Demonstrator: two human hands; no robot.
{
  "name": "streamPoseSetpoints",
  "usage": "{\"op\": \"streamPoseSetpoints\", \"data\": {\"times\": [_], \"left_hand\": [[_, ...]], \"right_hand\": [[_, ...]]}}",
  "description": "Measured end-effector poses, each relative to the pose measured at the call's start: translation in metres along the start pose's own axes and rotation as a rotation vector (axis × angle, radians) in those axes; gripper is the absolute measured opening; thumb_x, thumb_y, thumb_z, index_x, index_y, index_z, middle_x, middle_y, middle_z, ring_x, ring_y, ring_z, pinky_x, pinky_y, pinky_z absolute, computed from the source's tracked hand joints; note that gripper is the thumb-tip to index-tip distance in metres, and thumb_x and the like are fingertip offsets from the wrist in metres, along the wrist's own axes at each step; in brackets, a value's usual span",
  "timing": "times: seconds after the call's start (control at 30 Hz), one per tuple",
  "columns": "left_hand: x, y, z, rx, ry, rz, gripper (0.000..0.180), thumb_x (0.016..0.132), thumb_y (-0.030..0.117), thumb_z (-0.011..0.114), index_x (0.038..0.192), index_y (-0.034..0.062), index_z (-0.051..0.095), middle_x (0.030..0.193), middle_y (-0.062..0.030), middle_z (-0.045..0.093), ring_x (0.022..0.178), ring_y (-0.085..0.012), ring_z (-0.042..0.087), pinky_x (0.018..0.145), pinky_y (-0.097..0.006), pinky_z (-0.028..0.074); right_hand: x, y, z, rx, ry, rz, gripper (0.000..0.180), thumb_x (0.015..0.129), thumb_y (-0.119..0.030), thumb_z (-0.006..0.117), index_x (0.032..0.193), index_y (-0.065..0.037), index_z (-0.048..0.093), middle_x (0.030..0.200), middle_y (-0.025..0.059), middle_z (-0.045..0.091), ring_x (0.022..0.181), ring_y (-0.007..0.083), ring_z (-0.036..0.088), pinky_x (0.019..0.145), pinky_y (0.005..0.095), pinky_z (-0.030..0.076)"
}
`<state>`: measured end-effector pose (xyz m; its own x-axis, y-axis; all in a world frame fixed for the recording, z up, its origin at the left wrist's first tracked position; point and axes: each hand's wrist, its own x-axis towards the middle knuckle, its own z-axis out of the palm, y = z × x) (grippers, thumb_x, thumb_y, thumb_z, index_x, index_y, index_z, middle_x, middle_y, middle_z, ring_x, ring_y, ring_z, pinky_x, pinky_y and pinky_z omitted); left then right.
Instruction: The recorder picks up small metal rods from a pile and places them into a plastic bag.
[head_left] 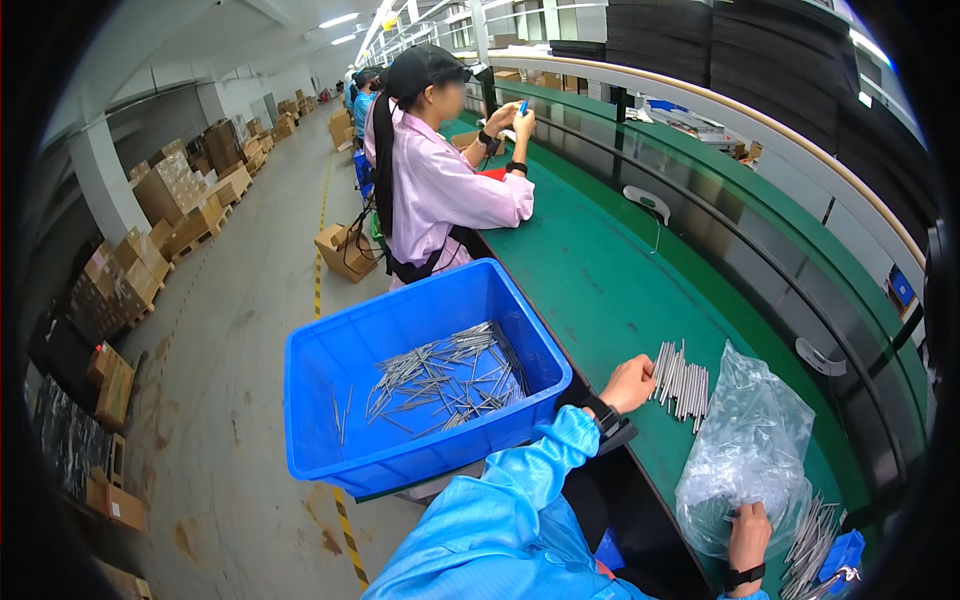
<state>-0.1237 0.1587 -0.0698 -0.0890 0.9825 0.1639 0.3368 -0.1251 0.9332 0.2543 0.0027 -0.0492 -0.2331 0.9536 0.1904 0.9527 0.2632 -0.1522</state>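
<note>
while the left grip pinches metal rods, the right grip clamps the plastic bag.

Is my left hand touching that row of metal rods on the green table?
Touching. In the head view, the left hand has its fingertips resting against the near end of the metal rods.

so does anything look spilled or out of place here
Nothing looks spilled or damaged. The metal rods in the blue bin lie in a loose, crisscrossed heap, while the rods on the green table by the left hand are lined up. The right hand grips a crumpled clear bag.
</note>
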Motion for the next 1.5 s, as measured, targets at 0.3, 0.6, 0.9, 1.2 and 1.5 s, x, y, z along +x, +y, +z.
{"op": "streamPoseSetpoints", "data": {"times": [0.3,0.6,0.9,1.2,1.5], "left_hand": [[-0.073,0.029,0.022,-0.569,-0.247,-0.009,0.015,0.094,0.002,0.063,0.107,0.0006,0.055,0.092,-0.0002,0.058,0.083,-0.0076,0.058,0.075,-0.025,0.05],[-0.121,0.084,0.039,-0.638,-0.473,-0.101,0.017,0.098,0.01,0.063,0.111,0.0034,0.055,0.09,0.0025,0.058,0.079,-0.0045,0.056,0.063,-0.021,0.044],[-0.13,0.11,0.054,-0.696,-0.598,-0.304,0.014,0.099,0.004,0.059,0.113,0.0028,0.054,0.107,-0.005,0.06,0.089,-0.0103,0.061,0.073,-0.026,0.051],[-0.11,0.121,0.107,-0.728,-0.74,-0.363,0.02,0.099,0.002,0.057,0.119,-0.0009,0.055,0.108,-0.0099,0.065,0.09,-0.0146,0.066,0.075,-0.029,0.054],[-0.111,0.132,0.128,-0.765,-0.705,-0.362,0.017,0.098,0.001,0.056,0.115,-0.0031,0.057,0.106,-0.0153,0.065,0.091,-0.0222,0.068,0.075,-0.033,0.056]], "right_hand": [[-0.011,0.005,-0.004,0.058,-0.002,0.102,0.022,0.071,0.006,0.07,0.09,0.001,0.062,0.093,0.0203,0.059,0.085,0.042,0.061,0.073,0.048,0.048],[-0.012,-0.011,-0.009,0.041,0.093,0.053,0.008,0.081,0.002,0.064,0.088,-0.001,0.061,0.084,0.0185,0.055,0.08,0.0389,0.059,0.068,0.048,0.046],[-0.007,-0.017,-0.03,0.213,0.105,0.143,0.008,0.082,0.003,0.064,0.089,0.001,0.062,0.084,0.0185,0.057,0.079,0.0371,0.061,0.066,0.0454,0.048],[-0.027,-0.009,-0.043,0.83,0.222,0.383,0.012,0.085,0.008,0.065,0.096,0.004,0.066,0.097,0.0152,0.069,0.086,0.0273,0.069,0.069,0.0316,0.056],[-0.031,0.0,-0.035,1.235,0.246,0.426,0.018,0.088,0.004,0.068,0.106,0.002,0.072,0.099,0.0124,0.071,0.09,0.018,0.07,0.077,0.0282,0.058]]}}
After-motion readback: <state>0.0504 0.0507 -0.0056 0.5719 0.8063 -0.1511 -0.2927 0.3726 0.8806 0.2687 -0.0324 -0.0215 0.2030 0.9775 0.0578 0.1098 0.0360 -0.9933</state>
